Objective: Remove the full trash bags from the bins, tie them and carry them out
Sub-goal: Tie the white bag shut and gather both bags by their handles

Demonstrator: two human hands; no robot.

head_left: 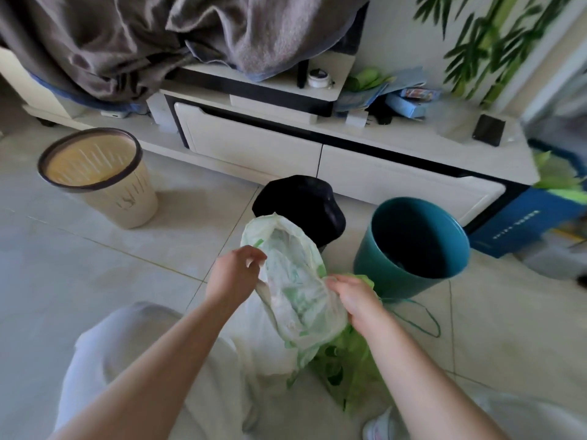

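Observation:
A pale translucent trash bag (295,281) with green printing hangs open in front of me, above the floor. My left hand (233,274) pinches its left rim and my right hand (355,296) grips its right rim. A green bag (346,366) with thin drawstrings lies below my right hand. A black bag (301,204) sits just behind the pale one; whether it covers a bin I cannot tell. The teal bin (413,246) stands tilted at the right, dark inside. The cream bin (98,176) with a dark rim stands at the left, with no bag in it.
A low white cabinet (317,154) with drawers runs behind the bins, with a grey blanket (158,36) heaped on top and clutter at the right. A blue box (521,227) stands right of the teal bin. My knees in light trousers (133,350) fill the bottom.

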